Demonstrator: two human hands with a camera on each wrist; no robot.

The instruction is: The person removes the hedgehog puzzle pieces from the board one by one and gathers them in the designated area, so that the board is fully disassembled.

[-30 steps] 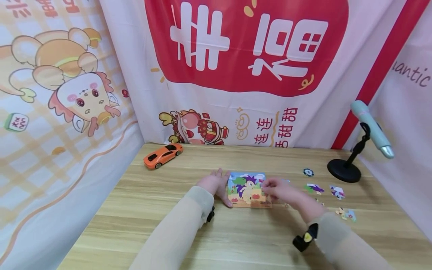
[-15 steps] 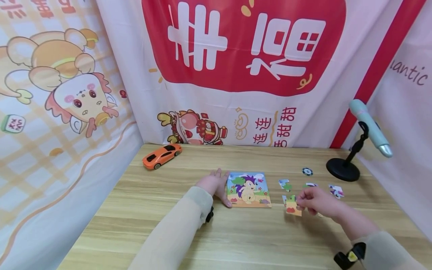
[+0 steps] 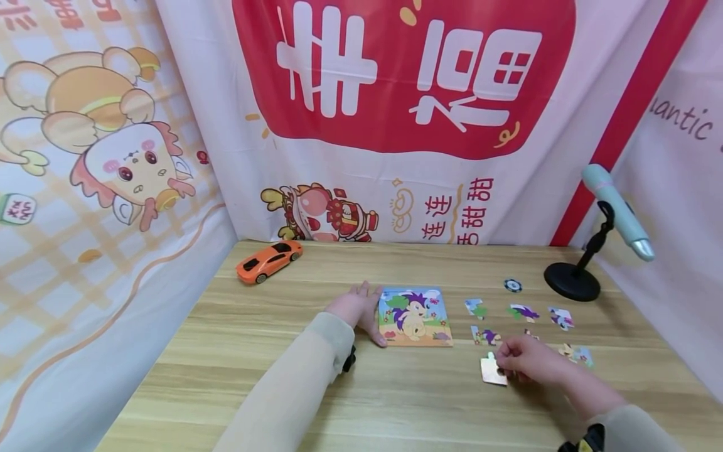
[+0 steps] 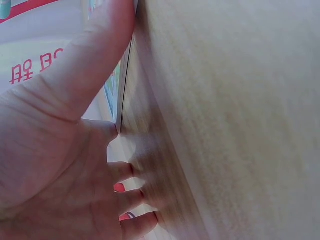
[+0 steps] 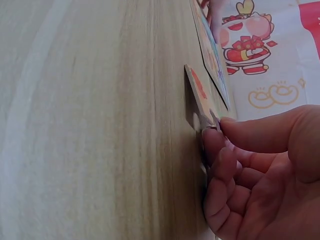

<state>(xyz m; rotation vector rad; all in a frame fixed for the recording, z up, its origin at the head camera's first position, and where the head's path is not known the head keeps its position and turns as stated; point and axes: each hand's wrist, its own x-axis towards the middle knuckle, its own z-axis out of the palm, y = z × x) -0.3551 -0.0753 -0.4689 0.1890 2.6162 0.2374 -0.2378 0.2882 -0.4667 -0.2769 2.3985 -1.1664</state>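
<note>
Two hands at work, both low on the table (image 3: 237,376). Right hand (image 3: 528,361): thumb and curled fingers (image 5: 225,165) pinch a loose puzzle piece (image 3: 492,370) by its right edge. The piece shows its plain cardboard back in the head view; in the right wrist view its free edge is tipped up off the wood, printed face turned toward the board. It sits toward the table's near edge, right of centre.

Left hand (image 3: 358,309): fingers straight and flat on the wood, thumb (image 4: 95,55) laid along the left edge of the puzzle board (image 3: 415,317), touching it. Nothing gripped.

The board lies flat near mid-table, roughly square, hedgehog picture facing up. From the held piece it lies to the left and a little farther toward the table's far edge, close by but not touching. The right hand is the one carrying the piece; the left is the nearer to the board.

Loose pieces (image 3: 522,312) scattered right of the board, toward the right edge. A small round chip (image 3: 512,285) and a black stand (image 3: 572,284) with a pale handheld device sit near the far right corner. Orange toy car (image 3: 269,260) near the far left corner.
</note>
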